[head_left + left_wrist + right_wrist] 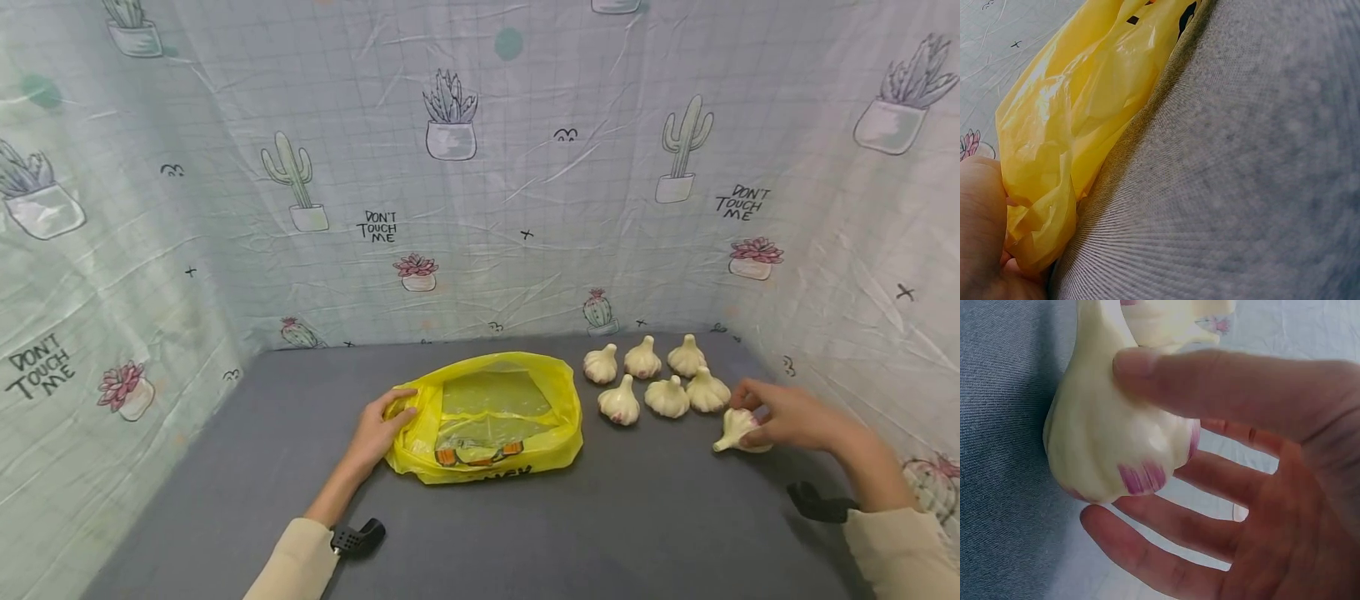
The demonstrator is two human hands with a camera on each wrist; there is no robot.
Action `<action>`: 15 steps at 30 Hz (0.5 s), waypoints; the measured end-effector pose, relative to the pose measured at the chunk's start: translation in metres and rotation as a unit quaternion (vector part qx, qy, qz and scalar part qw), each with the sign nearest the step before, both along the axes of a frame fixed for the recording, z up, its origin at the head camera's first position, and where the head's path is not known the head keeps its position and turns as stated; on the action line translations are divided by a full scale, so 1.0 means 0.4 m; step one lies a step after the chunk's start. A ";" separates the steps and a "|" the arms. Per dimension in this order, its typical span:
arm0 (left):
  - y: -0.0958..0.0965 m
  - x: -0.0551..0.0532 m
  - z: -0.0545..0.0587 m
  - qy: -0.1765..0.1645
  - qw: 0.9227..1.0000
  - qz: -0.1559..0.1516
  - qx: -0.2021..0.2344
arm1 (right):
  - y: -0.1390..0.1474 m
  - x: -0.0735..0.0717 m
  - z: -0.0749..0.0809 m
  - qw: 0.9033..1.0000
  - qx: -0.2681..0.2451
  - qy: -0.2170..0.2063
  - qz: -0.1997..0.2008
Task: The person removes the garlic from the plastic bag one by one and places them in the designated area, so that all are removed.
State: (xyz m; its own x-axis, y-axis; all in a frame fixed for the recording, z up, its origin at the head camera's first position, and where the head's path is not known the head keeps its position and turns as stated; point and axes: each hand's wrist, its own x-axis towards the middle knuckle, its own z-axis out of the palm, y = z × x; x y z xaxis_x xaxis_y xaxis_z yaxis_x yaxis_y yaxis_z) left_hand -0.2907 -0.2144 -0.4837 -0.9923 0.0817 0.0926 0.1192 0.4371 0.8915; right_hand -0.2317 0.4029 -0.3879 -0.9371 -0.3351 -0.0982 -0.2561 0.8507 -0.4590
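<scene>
A yellow plastic bag (564,417) lies on the grey table with its mouth spread wide toward the head camera. My left hand (372,432) grips the bag's left edge, thumb and fingers around the crumpled film (1041,231). Over on the right, my right hand (798,417) holds a garlic bulb (737,428) low at the table, its stem pointing left. Seen from the right wrist, the thumb presses the side of this pale bulb (1104,431) with purple streaks, and the fingers curl around its far side and base.
Several more garlic bulbs (666,397) stand in two loose rows between the bag and the right hand. A curtain printed with cacti (450,292) encloses the table (525,533) at the back and both sides.
</scene>
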 end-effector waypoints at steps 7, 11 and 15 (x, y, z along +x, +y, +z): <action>-0.001 0.004 0.004 -0.003 1.000 0.004 -0.007 | -0.021 -0.002 -0.009 0.996 -0.038 0.003 0.083; -0.001 0.003 0.005 -0.005 1.000 0.009 -0.011 | -0.066 0.002 0.003 0.990 -0.092 -0.017 0.103; -0.001 0.001 0.004 -0.003 1.000 0.011 -0.008 | -0.120 0.003 0.011 0.983 -0.138 -0.026 0.122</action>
